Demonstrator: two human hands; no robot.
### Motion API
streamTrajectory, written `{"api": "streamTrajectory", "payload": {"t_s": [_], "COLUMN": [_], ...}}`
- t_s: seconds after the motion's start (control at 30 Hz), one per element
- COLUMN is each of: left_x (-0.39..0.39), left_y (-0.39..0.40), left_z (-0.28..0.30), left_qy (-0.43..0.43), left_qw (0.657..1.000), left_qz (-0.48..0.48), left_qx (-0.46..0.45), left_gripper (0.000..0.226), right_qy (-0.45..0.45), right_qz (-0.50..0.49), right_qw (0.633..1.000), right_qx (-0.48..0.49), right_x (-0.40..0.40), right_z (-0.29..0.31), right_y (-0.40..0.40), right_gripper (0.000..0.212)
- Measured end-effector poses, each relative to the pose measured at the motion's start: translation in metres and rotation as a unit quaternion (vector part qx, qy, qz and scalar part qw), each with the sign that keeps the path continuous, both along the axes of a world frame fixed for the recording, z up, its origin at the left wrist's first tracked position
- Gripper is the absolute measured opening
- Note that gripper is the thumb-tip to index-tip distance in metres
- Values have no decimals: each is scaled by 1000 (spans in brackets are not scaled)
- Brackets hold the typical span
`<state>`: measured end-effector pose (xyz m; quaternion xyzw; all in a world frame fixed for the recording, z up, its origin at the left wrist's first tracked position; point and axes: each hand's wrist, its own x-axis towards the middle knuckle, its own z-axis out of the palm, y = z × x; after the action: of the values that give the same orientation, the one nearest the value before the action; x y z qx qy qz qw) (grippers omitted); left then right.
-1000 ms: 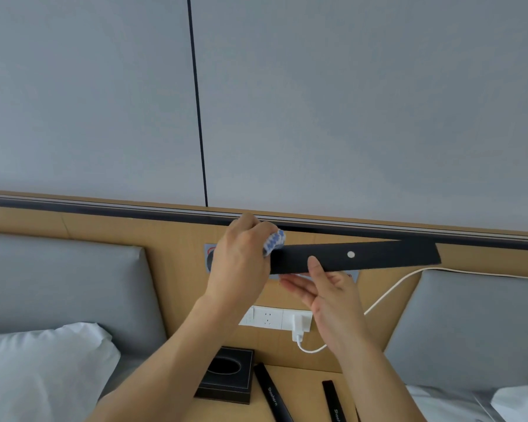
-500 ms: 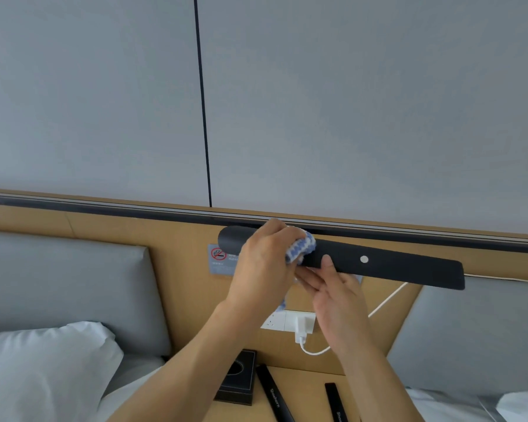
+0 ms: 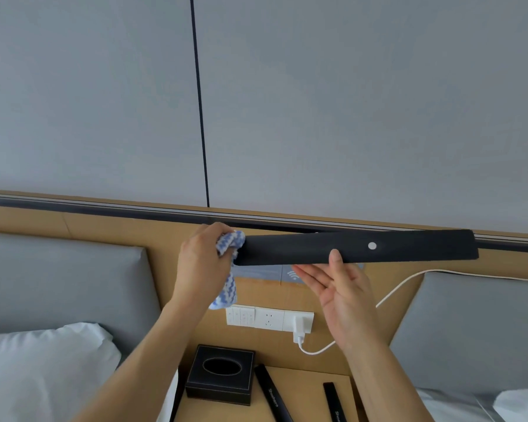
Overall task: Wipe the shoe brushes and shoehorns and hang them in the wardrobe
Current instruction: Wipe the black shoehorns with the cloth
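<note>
We see a wooden bedside table (image 3: 305,400) low in the view, set between two beds. On its left part stands a black tissue box (image 3: 220,376); just right of the box lies a long black shoehorn (image 3: 272,394) with lettering, and further right, apart from it, a second black shoehorn (image 3: 334,402) runs off the bottom edge.

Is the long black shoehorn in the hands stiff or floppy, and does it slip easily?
The shoehorn looks stiff: it stays straight though supported mainly near its middle by the right hand. Probably light, since thumb and open fingers hold it. It may slip while the left hand rubs the cloth on its end.
</note>
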<state>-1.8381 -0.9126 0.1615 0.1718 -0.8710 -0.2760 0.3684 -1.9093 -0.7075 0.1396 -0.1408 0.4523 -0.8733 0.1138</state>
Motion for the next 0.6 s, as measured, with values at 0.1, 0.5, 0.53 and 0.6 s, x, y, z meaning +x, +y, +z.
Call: {"api": "streamTrajectory", "payload": {"t_s": [0.1, 0.5, 0.53, 0.6], "left_x": [0, -11, -12, -14], "left_y": [15, 66, 66, 65], "left_z": [-4, 16, 17, 21], "left_qy": [0, 48, 47, 46], "left_qw": [1000, 966, 964, 962], "left_qz": [-16, -235, -243, -253], "left_qx": [-11, -99, -96, -91], "left_gripper": [19, 27, 28, 26], "right_qy": [-8, 50, 56, 62], "right_qz": [-15, -45, -36, -11], "right_qw": [999, 984, 984, 986], "right_qx": [28, 166, 165, 154], "right_x": [-1, -1, -2, -4], "right_z": [1, -5, -5, -3], "right_y": [-6, -16, -14, -8], "right_gripper": [30, 26, 29, 35]}}
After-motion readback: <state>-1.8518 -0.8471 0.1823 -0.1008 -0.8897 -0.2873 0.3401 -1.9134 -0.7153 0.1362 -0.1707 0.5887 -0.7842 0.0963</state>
